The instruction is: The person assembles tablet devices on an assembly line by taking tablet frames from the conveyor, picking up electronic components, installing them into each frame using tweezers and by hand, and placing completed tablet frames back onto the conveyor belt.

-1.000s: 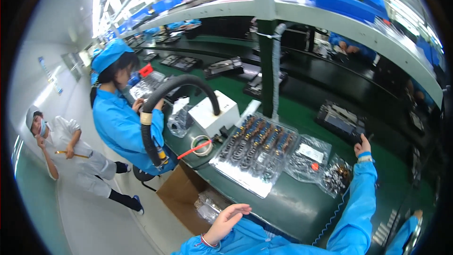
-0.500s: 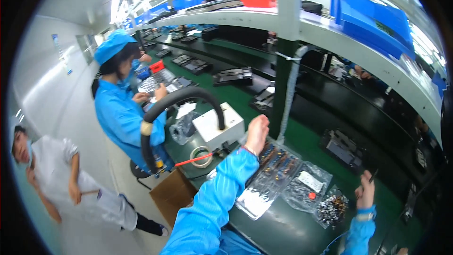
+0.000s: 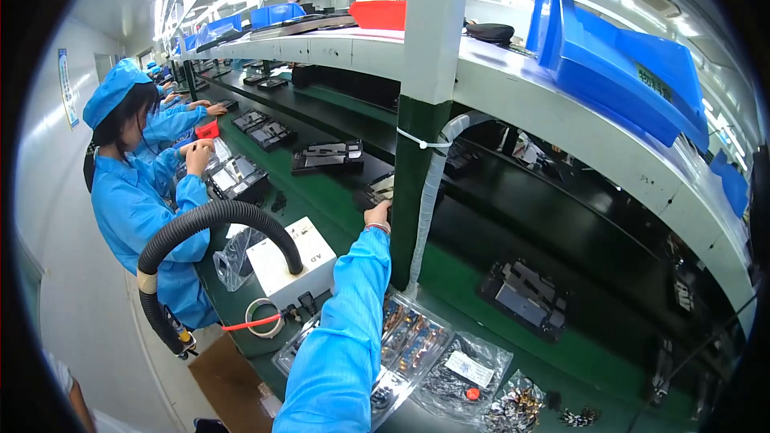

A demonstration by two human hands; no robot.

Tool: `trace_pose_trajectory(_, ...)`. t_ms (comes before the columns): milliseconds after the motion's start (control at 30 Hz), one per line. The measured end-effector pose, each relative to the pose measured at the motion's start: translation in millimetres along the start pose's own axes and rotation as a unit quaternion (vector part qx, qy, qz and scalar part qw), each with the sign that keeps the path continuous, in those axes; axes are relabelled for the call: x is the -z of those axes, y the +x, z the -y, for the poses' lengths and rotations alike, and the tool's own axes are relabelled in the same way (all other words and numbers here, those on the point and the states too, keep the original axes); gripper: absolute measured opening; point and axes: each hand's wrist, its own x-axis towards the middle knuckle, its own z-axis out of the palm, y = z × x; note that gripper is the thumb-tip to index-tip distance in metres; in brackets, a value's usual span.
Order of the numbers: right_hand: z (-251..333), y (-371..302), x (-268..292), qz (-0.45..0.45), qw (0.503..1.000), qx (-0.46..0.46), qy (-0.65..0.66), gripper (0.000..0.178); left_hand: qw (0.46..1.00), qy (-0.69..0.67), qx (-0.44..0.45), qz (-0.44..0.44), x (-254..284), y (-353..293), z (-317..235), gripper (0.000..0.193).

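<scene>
My left hand (image 3: 378, 214) reaches forward to the left of the dark green post, closed at the near edge of a black tray of device parts (image 3: 382, 191). The post covers part of the fingers and tray. Below my left sleeve lies a clear plastic tray (image 3: 433, 337) of small components with orange and blue bits. Beside it are a clear bag (image 3: 457, 381) with a white label and red dot, and a bag of small metal parts (image 3: 516, 403). My right hand is out of view.
A white box (image 3: 293, 261) with a black ribbed hose (image 3: 216, 216) stands left of my arm, near a tape roll (image 3: 263, 317). Another black tray (image 3: 525, 297) lies right of the post. Overhead runs a shelf with a blue bin (image 3: 618, 56). A co-worker (image 3: 128, 200) sits at left.
My left hand has moved forward from above the component tray to the black tray by the post. My right hand has left the view. The view has swung right.
</scene>
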Motion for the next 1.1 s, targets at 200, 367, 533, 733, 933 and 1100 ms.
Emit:
trace_pose_trajectory(200, 13.8, 1.3, -0.4, -0.016, 0.999, -0.043, 0.012, 0.029, 0.987, 0.025, -0.122, -0.098, -44.3, -47.0, -80.3, 0.058)
trace_pose_trajectory(367, 12.5, -9.3, -13.4, 0.017, 0.999, -0.039, 0.018, 0.028, 0.935, 0.190, -0.275, -0.115, -28.4, -143.8, -171.1, 0.064)
trace_pose_trajectory(533, 21.1, -16.3, -28.8, 0.053, 0.996, -0.044, 0.048, 0.024, 0.911, 0.251, -0.322, -0.065, -3.2, -232.8, -199.3, 0.059)
trace_pose_trajectory(733, 30.6, -31.9, -56.7, 0.122, 0.990, -0.006, 0.069, 0.020, 0.890, 0.211, -0.403, -0.032, 72.4, -355.2, -241.3, 0.051)
trace_pose_trajectory(933, 29.0, -12.4, -56.5, -0.083, 0.993, 0.074, 0.032, 0.020, 0.986, -0.073, -0.127, 0.073, 154.5, -512.1, -282.9, 0.065)
trace_pose_trajectory(1100, 13.1, -2.6, -8.1, 0.036, 0.972, -0.009, 0.233, 0.050, 0.932, -0.126, 0.255, 0.223, 178.0, -541.9, -290.3, 0.068)
